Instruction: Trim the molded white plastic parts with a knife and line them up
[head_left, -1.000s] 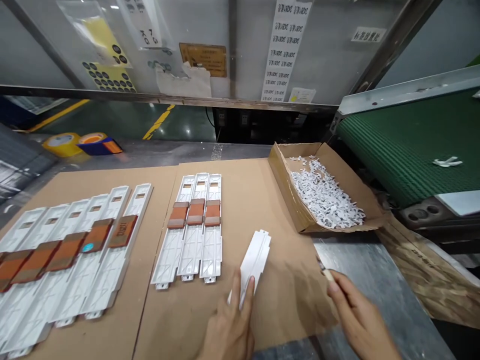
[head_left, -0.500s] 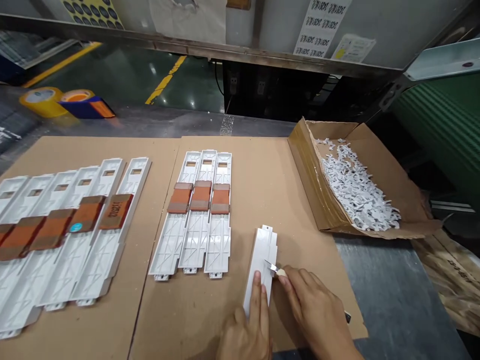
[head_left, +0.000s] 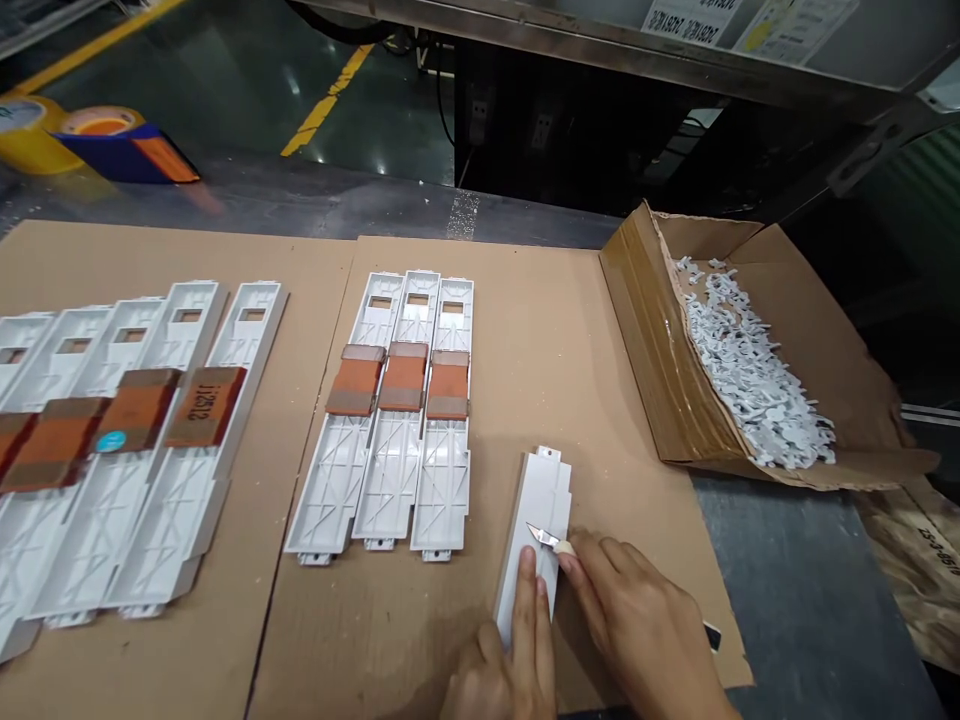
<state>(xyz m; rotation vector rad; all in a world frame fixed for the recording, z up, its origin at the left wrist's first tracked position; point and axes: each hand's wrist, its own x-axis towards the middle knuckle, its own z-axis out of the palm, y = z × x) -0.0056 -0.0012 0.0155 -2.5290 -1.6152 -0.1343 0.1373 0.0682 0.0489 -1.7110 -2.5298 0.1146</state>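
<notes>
White panel: I see it smooth face up on the near part of the cardboard sheet, right of centre, slightly tilted, its near end hidden by a hand; white panel (head_left: 534,505), cardboard sheet (head_left: 540,340).
Left hand: from my feed, left hand (head_left: 510,660) rests two straight fingers (head_left: 527,595) together on the panel; whether the others grip it I cannot tell.
Right hand: right hand (head_left: 645,620) has its fingers clamped on the knife (head_left: 543,537), blade over the panel's face; I cannot tell if it touches.
Three panels: just left, three ribbed panels (head_left: 386,490) stand side by side, each carrying an orange-brown block (head_left: 405,375).
Left row: well left, more ribbed panels (head_left: 169,520) with blocks, one bearing a blue sticker (head_left: 111,441).
Right side: an open carton (head_left: 637,335) holds small white pieces (head_left: 757,380).
Desk: the grey desk (head_left: 810,600) shows at near right; a yellow tape roll (head_left: 30,140) sits far left.
</notes>
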